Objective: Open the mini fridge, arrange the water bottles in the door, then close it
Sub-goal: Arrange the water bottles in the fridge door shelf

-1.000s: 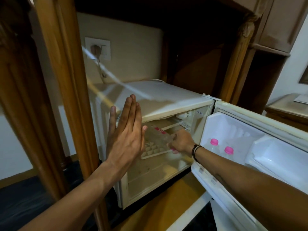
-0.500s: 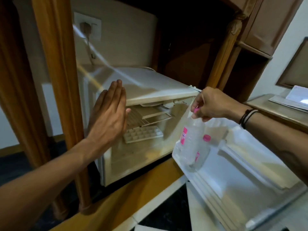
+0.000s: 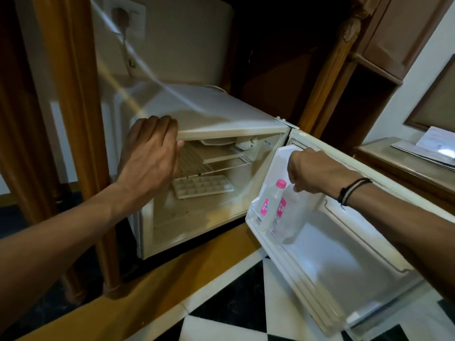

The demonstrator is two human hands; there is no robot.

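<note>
Currently, the right hand (image 3: 309, 172) pinches a clear plastic pink-capped bottle (image 3: 290, 212) into the white fridge door's shelf (image 3: 320, 242), beside another bottle (image 3: 269, 205). Left hand (image 3: 150, 153), fingers together, braces the fridge top (image 3: 209, 112). Next: release, close.

Two bottles (image 3: 275, 210) in door shelf (image 3: 256, 232) (right of fridge (image 3: 221, 112)), ice tray (image 3: 202, 186) inside

right hand (image 3: 310, 171) gripping bottle (image 3: 289, 212), fridge door (image 3: 344, 254)

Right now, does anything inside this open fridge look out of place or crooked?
Only the white plastic ice cube tray: it sits askew on the fridge's bare floor rather than on the wire shelf above. No spills or damage show.
</note>
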